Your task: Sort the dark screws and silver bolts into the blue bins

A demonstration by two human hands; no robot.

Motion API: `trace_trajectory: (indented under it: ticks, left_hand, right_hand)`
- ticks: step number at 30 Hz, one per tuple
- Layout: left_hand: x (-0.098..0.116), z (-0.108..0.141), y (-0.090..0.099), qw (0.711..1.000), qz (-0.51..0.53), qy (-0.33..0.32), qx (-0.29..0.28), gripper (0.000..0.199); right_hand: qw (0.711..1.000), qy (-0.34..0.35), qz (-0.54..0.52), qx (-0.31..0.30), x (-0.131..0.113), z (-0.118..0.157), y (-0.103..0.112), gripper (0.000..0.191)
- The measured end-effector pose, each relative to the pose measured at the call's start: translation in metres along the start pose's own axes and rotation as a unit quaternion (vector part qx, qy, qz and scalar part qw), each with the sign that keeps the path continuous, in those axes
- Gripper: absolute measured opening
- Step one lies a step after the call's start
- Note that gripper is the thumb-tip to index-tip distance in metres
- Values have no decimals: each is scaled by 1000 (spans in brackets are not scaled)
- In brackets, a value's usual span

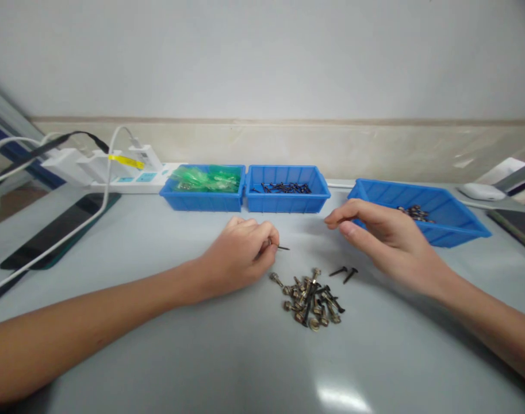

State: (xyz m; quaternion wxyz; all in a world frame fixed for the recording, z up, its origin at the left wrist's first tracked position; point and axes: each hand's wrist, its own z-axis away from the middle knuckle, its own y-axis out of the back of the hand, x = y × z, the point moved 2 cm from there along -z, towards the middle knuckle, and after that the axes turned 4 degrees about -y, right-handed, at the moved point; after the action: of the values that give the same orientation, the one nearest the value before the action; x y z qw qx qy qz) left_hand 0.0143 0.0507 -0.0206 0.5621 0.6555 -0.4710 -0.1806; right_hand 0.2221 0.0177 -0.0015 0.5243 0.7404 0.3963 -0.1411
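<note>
My left hand [240,256] is closed in a pinch, with the thin dark tip of a screw [283,248] sticking out to the right of its fingers. Just below and right of it lies a mixed pile of screws [314,302], some brassy with hex heads and some black. Two black screws [344,272] lie apart at the pile's upper right. Above those, my right hand [378,238] hovers with thumb and fingers apart and nothing visible between them. It partly covers the right blue bin [447,210], which contains brassy screws [417,213].
Against the wall stand a middle blue bin [288,203] of dark screws and a left blue bin [202,202] holding green plastic bags [208,178]. A phone [59,230], white cables and a power strip [145,183] are at left. A white mouse [482,191] sits far right.
</note>
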Motion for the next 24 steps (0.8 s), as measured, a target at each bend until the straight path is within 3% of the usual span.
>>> trace_trajectory:
  ticks: [4,6,10,13,16,18,24]
  left_hand:
    - [-2,1,-1,1000,1,-10,-9,12]
    - [-2,0,-2,1000,4,-12,-8,13]
    - [-2,-8,-6,1000,11,-27,-5,12]
    - [-4,-18,-8,999,29,-22,26,12]
    - [-9,-22,-8,994,93,38,39,10]
    - [-9,-21,-6,992,107,54,44,9]
    - [-9,-14,-3,995,12,78,53,9]
  right_hand:
    - [983,-114,-135,-47,7,4,-17,31]
    - [968,-125,-210,-57,-1,5,-28,30]
    - [954,-122,-255,-103,-13,0,-42,22]
    - [972,-75,-207,-85,-7,-13,-46,16]
    - [996,3,-82,-20,2,-23,-47,12]
    - [999,37,-16,-11,5,-24,-47,8]
    - [990,115,69,-34,0,-19,-46,2]
